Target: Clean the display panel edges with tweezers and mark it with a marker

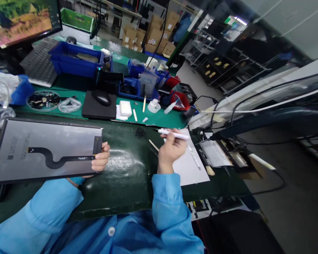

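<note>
Left hand (101, 157) grips display panel (62, 141) at its 3 o'clock edge | panel sits at view's 9 o'clock | right hand (172, 150) pinches white pen-like tool (179, 135) | likely light, stiff, fragile; hold by rims, sparing flex cable (69, 159)

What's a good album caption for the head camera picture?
Left hand holds a gray panel; right hand, a white pen-like tool.

Grey panel (66, 141) here, blk trim, blk flex cable (54, 163); white pen (181, 135), white paper (185, 173). Lt-blue sleeves (168, 197), white btn (111, 231)! Dk-green mat (124, 190), brighter green strip (171, 120), blue bin (76, 69), red bin (184, 101), blk mouse (102, 97), pink-&-green scenery on the monitor (29, 21)!
</note>
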### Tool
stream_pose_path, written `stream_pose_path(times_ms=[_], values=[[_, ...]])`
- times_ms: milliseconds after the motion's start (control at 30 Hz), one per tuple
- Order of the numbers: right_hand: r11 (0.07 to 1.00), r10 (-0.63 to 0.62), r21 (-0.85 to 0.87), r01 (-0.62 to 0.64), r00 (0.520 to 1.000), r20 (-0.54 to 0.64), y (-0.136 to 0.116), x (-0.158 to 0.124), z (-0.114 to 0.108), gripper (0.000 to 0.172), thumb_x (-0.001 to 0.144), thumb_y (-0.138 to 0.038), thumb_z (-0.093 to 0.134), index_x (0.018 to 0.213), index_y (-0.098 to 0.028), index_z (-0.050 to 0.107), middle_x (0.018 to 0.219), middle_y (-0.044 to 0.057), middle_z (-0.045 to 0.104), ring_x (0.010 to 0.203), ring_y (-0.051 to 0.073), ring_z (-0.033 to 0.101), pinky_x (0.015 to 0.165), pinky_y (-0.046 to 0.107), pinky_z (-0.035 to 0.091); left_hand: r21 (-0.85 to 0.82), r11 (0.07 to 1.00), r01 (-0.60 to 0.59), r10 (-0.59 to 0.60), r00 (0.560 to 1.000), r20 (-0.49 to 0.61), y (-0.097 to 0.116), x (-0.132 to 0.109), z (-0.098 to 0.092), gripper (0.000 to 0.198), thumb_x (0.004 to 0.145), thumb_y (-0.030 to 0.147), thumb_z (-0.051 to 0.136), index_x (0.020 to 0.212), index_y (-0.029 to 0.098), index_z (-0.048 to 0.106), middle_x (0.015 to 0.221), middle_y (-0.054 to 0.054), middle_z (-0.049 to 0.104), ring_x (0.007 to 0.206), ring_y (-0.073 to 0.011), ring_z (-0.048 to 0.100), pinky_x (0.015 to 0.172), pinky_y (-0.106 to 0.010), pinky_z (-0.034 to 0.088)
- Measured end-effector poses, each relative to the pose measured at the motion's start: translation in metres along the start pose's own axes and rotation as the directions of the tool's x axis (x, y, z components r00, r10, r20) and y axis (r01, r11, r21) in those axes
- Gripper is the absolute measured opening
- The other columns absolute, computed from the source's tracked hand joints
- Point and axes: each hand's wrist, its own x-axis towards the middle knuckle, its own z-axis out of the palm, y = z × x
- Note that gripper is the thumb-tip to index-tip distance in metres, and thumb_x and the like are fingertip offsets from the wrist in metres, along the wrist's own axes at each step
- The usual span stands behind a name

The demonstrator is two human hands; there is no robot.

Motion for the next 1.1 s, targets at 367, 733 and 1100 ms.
stream_pose_path(times_ms=[367,733,1100], values=[[0.997,0.080,-0.029,-0.076,0.984,0.159,0.009,-0.008,0.015,0.036,0.085,-0.050,0.063,0.100,-0.017,0.061,0.088,0.005,0.070,0.063,0.012,0.064,0.065,0.029,0.055,0.010,1.000,0.023,-0.024,0.999,0.021,0.000,0.002,-0.004,0.060,0.102,0.026,0.010,0.072,0.016,0.061,0.048,0.003,0.033,0.031,-0.0103,0.027,0.030,-0.021,0.026],[0.995,0.097,-0.028,-0.094,0.979,0.181,0.005,-0.016,0.014,0.038,0.082,-0.053,0.065,0.095,-0.018,0.061,0.088,0.005,0.070,0.063,0.013,0.065,0.064,0.031,0.056,-0.041,0.998,0.037,-0.037,0.999,0.008,-0.001,0.001,-0.002,0.059,0.103,0.028,0.012,0.071,0.016,0.060,0.049,0.002,0.036,0.033,-0.0126,0.039,0.032,-0.022,0.026],[0.998,0.060,-0.004,-0.060,0.994,0.092,-0.004,-0.013,0.007,0.042,0.090,-0.060,0.050,0.103,-0.021,0.058,0.101,0.007,0.068,0.074,0.015,0.066,0.071,0.035,0.057,-0.061,0.998,0.023,-0.021,0.999,0.035,-0.001,-0.002,-0.002,0.057,0.103,0.027,0.014,0.073,0.015,0.060,0.050,0.004,0.031,0.033,-0.0102,0.025,0.032,-0.021,0.026]])
